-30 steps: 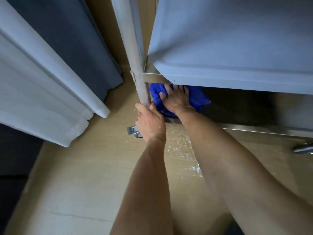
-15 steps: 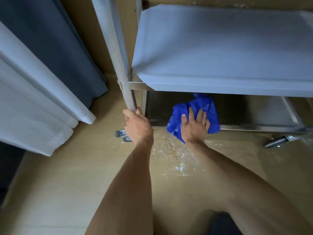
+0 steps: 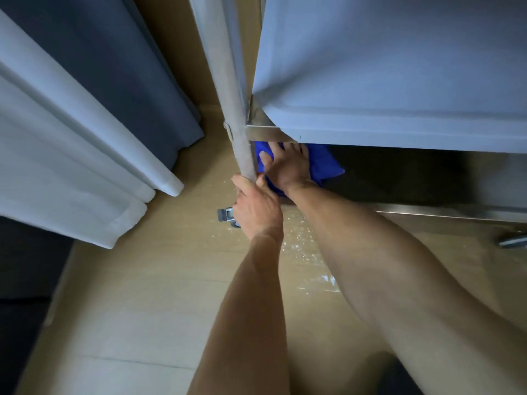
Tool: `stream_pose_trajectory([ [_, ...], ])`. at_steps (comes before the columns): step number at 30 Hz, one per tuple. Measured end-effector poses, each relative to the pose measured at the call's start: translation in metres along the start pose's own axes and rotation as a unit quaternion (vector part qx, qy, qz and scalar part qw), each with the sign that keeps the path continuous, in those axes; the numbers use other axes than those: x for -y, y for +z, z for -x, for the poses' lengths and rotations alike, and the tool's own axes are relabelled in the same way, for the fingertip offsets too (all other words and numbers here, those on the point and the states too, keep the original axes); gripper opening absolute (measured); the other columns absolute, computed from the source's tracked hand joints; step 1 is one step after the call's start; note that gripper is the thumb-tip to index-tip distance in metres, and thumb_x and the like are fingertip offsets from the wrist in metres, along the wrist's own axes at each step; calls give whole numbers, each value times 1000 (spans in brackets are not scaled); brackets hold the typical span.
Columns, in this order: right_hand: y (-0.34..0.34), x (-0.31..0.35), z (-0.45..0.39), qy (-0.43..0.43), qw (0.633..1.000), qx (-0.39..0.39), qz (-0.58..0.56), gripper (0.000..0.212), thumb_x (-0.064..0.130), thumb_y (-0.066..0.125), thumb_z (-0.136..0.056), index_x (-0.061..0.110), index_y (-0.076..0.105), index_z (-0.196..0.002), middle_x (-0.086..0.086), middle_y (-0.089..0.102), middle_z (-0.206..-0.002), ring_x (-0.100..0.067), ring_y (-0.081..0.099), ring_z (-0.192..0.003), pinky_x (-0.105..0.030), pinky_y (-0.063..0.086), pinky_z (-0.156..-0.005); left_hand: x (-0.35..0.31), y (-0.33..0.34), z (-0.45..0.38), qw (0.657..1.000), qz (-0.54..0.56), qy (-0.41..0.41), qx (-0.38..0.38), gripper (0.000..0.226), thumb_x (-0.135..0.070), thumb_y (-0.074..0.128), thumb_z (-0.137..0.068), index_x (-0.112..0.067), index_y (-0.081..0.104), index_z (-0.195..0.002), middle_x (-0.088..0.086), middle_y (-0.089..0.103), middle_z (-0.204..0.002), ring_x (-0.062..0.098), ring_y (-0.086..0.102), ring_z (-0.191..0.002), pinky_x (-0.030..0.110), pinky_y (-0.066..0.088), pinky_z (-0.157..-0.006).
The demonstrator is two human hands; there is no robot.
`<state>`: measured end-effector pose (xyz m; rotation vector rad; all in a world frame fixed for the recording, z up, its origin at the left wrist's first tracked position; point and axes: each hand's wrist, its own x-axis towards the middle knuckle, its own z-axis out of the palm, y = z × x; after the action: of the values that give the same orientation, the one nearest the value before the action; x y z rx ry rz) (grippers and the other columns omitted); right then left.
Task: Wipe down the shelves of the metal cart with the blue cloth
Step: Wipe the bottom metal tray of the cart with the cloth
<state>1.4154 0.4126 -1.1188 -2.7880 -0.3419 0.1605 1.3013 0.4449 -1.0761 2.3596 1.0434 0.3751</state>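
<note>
- Two hands: left hand grips the cart's post; right hand presses flat on cloth
- One blue cloth, bunched, on the bottom shelf

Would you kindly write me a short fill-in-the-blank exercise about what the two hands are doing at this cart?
1. The left hand grips the cart's upright ____.
2. The right hand presses flat on the ____ cloth.
3. That cloth lies on the ____ shelf, under the grey shelf.
4. White and dark curtains hang to the person's ____.

Missing words: post; blue; bottom; left
</note>
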Motion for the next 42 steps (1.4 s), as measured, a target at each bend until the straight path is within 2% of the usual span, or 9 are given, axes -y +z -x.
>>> stream_pose_trajectory([
  [3,3,-20,51,-13,999,-18,37,53,50,30,-96,28,48,-141,-12,45,-147,-29,38,-137,-44,25,-112,-6,-6,5,1000,21,-1,-3,34,-35,35,-101,-3,40,-109,21,66,-96,42,63,-86,41,37,-65],
  [10,6,-83,169,149,986,-76,14,55,50,33,-98,26,45,-145,-14,31,-158,-32,25,-147,-49,25,-113,-26,-19,20,997,21,-73,5,35,-35,32,-104,-4,37,-119,21,64,-108,40,63,-97,43,44,-75],
  [14,-28,-156,165,258,962,-92,10,68,55,14,-96,23,38,-151,-17,25,-160,-33,17,-149,-50,20,-117,-26,-21,23,998,16,-65,14,31,-35,31,-105,-7,36,-119,19,64,-108,39,64,-96,40,44,-74],
  [18,-52,-186,133,349,934,-77,0,57,51,21,-103,26,26,-155,-17,12,-163,-33,7,-151,-47,8,-120,-16,-17,17,1000,2,-25,14,29,-34,32,-104,-7,37,-115,20,66,-103,41,65,-91,39,46,-69],
  [22,-44,-142,71,250,968,-22,35,55,47,23,-104,26,23,-155,-18,14,-162,-34,12,-149,-46,11,-119,-11,-14,12,1000,-18,-9,22,30,-35,32,-104,-7,37,-115,19,66,-101,40,66,-86,38,46,-66],
  [27,-12,-28,-1,67,998,14,14,42,42,35,-99,20,55,-128,-14,52,-138,-32,39,-129,-43,23,-112,1,-5,4,996,-66,35,38,45,-36,31,-104,1,35,-129,21,66,-105,41,64,-90,39,39,-66],
  [32,-7,1,30,-60,998,20,22,60,49,25,-82,28,50,-133,-10,42,-144,-28,33,-134,-42,24,-112,-2,-4,6,998,-55,17,32,46,-38,28,-104,1,35,-127,22,66,-106,43,64,-92,39,33,-66],
  [36,-3,-5,62,-17,999,37,21,62,54,23,-91,29,39,-145,-12,29,-157,-28,22,-147,-43,16,-118,-7,-11,12,999,-35,-6,30,42,-36,31,-103,-1,35,-125,22,66,-105,43,63,-92,38,30,-66],
  [42,-9,-67,120,115,992,-41,17,55,51,26,-100,26,44,-146,-14,35,-156,-30,26,-147,-43,13,-118,-18,-17,21,999,-16,-43,28,41,-37,30,-104,-4,33,-128,20,63,-112,39,63,-96,38,38,-70],
])
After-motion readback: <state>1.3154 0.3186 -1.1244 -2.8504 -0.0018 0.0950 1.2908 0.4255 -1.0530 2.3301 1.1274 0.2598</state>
